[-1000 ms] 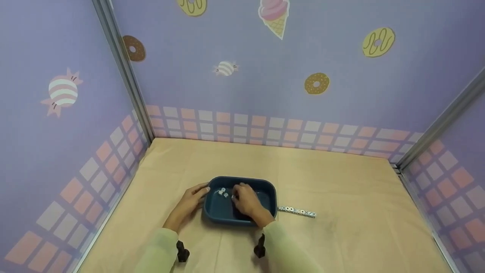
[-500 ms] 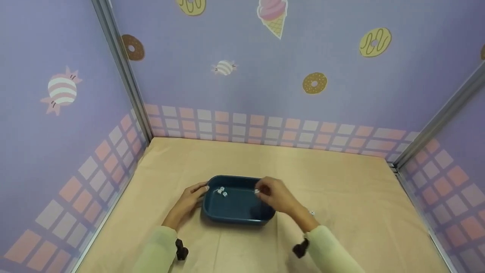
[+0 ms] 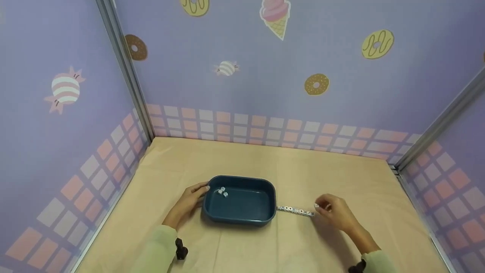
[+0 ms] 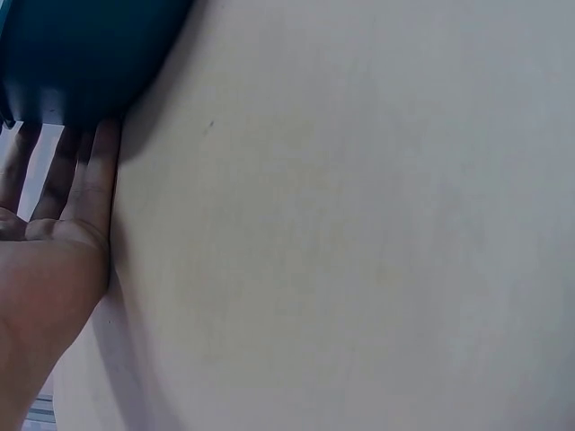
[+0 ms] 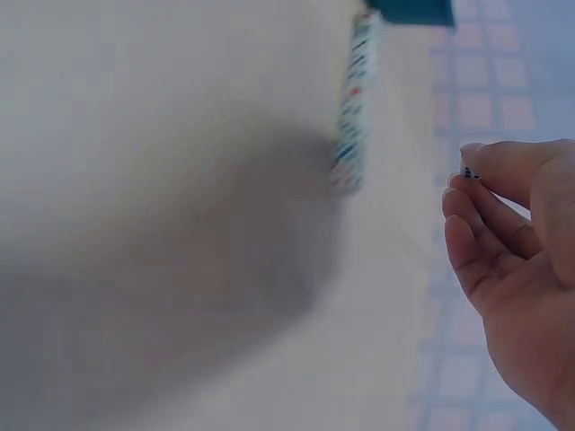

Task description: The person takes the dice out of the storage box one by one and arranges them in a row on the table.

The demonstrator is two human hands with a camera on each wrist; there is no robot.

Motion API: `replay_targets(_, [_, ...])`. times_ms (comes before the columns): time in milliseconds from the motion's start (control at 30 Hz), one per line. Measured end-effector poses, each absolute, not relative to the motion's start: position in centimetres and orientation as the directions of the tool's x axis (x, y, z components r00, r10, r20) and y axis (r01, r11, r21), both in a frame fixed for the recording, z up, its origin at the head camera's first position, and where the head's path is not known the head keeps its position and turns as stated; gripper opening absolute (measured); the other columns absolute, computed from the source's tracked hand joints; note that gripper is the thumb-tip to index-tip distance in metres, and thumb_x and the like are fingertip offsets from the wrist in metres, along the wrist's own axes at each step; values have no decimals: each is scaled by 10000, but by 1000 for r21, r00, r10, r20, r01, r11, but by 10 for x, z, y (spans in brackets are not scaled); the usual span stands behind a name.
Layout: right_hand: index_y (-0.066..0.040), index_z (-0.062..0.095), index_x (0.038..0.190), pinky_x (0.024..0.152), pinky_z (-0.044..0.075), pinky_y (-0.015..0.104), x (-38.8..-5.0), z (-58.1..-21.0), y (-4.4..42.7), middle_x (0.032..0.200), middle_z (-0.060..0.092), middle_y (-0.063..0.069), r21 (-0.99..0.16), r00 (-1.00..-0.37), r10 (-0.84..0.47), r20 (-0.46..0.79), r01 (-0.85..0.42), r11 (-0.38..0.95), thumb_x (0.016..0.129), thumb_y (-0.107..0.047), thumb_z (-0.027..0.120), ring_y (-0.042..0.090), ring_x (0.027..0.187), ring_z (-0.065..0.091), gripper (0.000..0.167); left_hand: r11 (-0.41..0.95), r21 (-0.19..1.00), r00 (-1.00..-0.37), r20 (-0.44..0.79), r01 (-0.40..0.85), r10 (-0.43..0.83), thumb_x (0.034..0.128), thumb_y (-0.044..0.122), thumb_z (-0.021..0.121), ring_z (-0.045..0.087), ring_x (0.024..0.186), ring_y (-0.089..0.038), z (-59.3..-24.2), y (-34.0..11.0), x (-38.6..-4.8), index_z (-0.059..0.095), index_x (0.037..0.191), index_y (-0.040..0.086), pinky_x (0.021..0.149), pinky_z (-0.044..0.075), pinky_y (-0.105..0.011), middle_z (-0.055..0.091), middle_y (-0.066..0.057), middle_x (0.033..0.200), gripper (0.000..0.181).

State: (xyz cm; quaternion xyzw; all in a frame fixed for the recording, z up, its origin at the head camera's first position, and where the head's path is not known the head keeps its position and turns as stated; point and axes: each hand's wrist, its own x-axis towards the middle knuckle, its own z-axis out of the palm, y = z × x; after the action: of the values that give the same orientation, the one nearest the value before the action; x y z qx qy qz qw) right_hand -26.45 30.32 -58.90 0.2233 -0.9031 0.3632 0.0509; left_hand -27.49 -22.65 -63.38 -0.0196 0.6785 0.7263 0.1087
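Note:
A dark blue rectangular tray [image 3: 238,220] stands on the table, with a few white dice [image 3: 222,191] lying in its far left part. My left hand [image 3: 187,203] rests against the tray's left side; in the left wrist view its fingers [image 4: 94,180] reach out straight to the wall. To the right of the tray, a straight row of patterned white dice [image 3: 295,211] runs out from beside its wall. My right hand [image 3: 337,212] is just past the row's right end, pinching a single die [image 5: 468,169] between thumb and fingertips, off the table.
A pale cloth [image 3: 242,159] covers the table. Purple panels with sweets and a tile pattern stand behind and on both sides, joined by metal posts [image 3: 125,72].
My right hand has lifted out of the tray with a die and moved right to the row's far end. The left hand and tray stay in place.

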Motion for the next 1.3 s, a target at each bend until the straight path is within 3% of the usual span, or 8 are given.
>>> replay_targets(267, [-48,736,1014,764,579,281,-261,-614,318,952,703,21,-680,-938,-318,136,-322,659,924,44,780,179,879,664,136,-42,983,-977,-175,-181,121,1077,343,650,611,1349,-341,-632,-229,-275,562,1534,86,1039,554,-394,578,-175,1521,532])
replay_targets(500, [-83,746,1000,773,568,273,-264,-623,315,964,684,17,-651,-952,-291,95,-281,705,918,46,783,141,883,641,157,-43,982,-976,-177,-184,128,1081,349,641,617,1343,-318,-634,-228,-275,560,1539,91,1016,564,-365,590,-158,1513,531])
replay_targets(833, [-107,756,995,697,508,249,-265,-630,312,931,635,14,-647,-944,-305,123,-310,697,912,11,813,146,825,580,155,-64,980,-974,-180,-190,139,1069,364,659,653,1291,-313,-635,-230,-278,567,1533,107,992,576,-373,603,-164,1491,538])
replay_targets(1100, [-39,726,1064,667,507,246,-266,-623,314,960,641,70,-675,-948,-312,54,-265,689,912,3,811,171,821,582,180,-77,979,-973,-174,-187,148,1074,351,653,651,1296,-322,-635,-230,-277,565,1535,99,982,581,-372,613,-171,1482,532])
replay_targets(1300, [28,701,1165,739,541,290,-267,-601,306,995,666,100,-701,-952,-298,62,-255,666,944,-41,789,221,897,622,248,-58,980,-973,-180,-190,147,1091,323,628,629,1329,-320,-633,-227,-274,550,1545,89,1022,565,-390,605,-169,1494,517])
